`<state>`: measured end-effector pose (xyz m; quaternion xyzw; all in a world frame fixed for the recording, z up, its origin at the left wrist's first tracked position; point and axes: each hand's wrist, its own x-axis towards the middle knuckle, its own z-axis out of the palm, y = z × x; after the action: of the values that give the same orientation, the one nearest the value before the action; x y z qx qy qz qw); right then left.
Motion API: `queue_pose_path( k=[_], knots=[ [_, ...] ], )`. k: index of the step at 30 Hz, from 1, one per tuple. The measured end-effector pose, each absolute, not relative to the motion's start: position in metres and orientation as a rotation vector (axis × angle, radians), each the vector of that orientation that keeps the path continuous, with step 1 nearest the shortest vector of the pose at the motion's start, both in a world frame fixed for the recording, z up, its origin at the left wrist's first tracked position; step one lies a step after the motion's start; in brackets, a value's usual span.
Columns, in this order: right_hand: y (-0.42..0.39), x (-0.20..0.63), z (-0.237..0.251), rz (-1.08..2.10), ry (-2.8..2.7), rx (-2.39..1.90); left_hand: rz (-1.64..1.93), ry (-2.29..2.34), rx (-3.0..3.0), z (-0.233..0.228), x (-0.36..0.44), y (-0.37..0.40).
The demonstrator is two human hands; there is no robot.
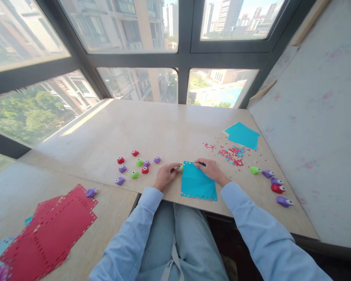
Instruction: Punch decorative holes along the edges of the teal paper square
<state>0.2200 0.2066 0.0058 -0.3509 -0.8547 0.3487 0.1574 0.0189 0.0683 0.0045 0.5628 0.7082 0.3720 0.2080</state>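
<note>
A blue sheet of paper (199,182) lies at the table's front edge, with punched holes along its top and bottom edges. My left hand (167,175) is closed around a small green craft punch (179,167), which meets the sheet's upper left edge. At the top edge of the sheet, my right hand (209,169) grips the paper, its fingers bent over it. The contact between fingertips and paper is partly hidden. Left of my left hand stand several small punches in purple, such as one purple punch (157,159), red, such as one red punch (145,169), and green.
Red and blue paper bits (232,155) are scattered beyond my right hand, before a stack of blue sheets (243,135). More punches (277,189) line the right side near the wall. Punched red sheets (64,222) lie at lower left, with a purple punch (91,192) on them.
</note>
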Motion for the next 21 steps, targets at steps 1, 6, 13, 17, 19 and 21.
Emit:
queue_pose_path(
  k=[1,6,13,17,19,21],
  knots=[
    [0.207,0.219,0.006,0.995,-2.453,-1.009,1.03,1.981,1.572,0.005,0.02,0.068],
    [0.207,0.217,0.012,1.003,-2.495,-1.014,1.052,2.012,1.573,0.006,0.022,0.064],
    [0.207,0.22,0.02,1.049,-2.531,-1.035,1.098,2.049,1.639,0.004,0.026,0.059],
    [0.206,0.217,0.023,1.059,-2.547,-1.07,1.105,2.047,1.631,0.004,0.026,0.061],
    [0.207,0.216,0.023,1.063,-2.552,-1.082,1.102,2.058,1.631,0.003,0.026,0.062],
    [0.207,0.215,0.023,1.066,-2.557,-1.087,1.095,2.066,1.642,0.003,0.026,0.062]
  ],
)
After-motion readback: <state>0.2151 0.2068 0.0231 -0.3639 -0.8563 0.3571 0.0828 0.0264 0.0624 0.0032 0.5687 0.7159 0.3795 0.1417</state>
